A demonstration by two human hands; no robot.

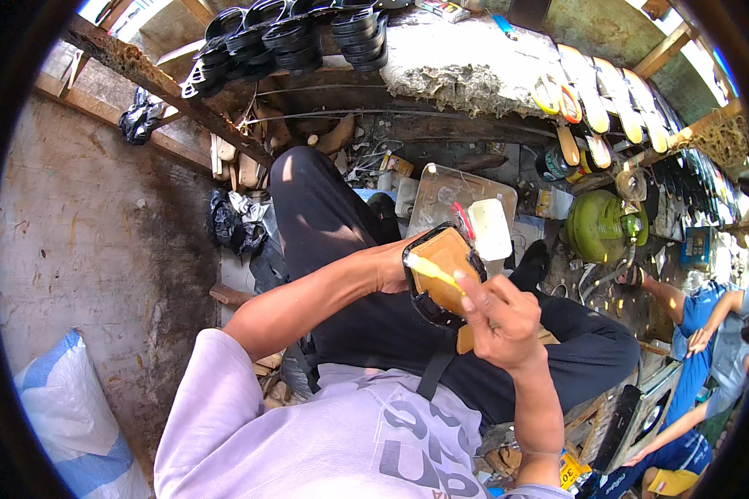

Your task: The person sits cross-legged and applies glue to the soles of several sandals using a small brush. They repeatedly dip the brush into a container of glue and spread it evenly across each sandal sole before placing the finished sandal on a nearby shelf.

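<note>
My left hand is closed on the near-left side of a black-edged sandal piece with a tan inner face, held above my lap. Between the fingers of my right hand is a slim yellow brush. Its pale tip lies over the tan face, near the left edge; I cannot tell whether it touches. Just beyond the sandal piece is a white open container, with a small red object beside it. Both are over a clear plastic box.
Black sandal uppers are stacked along the far shelf, and several soles line its right part. A green gas cylinder stands at right, near another person. A white-blue sack leans at lower left.
</note>
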